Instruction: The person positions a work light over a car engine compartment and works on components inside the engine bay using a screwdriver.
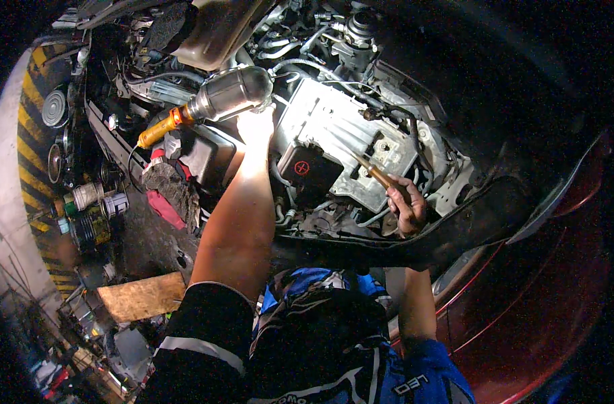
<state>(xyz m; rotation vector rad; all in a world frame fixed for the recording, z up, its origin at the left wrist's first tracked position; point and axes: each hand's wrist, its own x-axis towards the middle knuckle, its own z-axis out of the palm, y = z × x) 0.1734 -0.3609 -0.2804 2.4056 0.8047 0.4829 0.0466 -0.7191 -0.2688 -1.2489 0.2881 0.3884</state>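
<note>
My left hand (256, 126) reaches into the engine bay beside the head of a caged work lamp (233, 91) with an orange handle. Glare washes out that hand, and the lamp partly covers its fingers, so I cannot tell whether it grips anything. On the right, my right hand (408, 205) is closed around the amber handle of a slim screwdriver (377, 173). The shaft points up and left over a pale metal tray (388, 185). Between my hands sits a black plastic cover (310, 170) with a red round mark, next to a brightly lit ribbed pale panel (313, 114).
Hoses and wiring (414, 128) run along the bay's right side. Dirty rags (169, 195) lie left of my left forearm. Below on the floor are cans (115, 205), a wooden board (142, 297) and scattered tools. A red car panel (522, 303) curves along the lower right.
</note>
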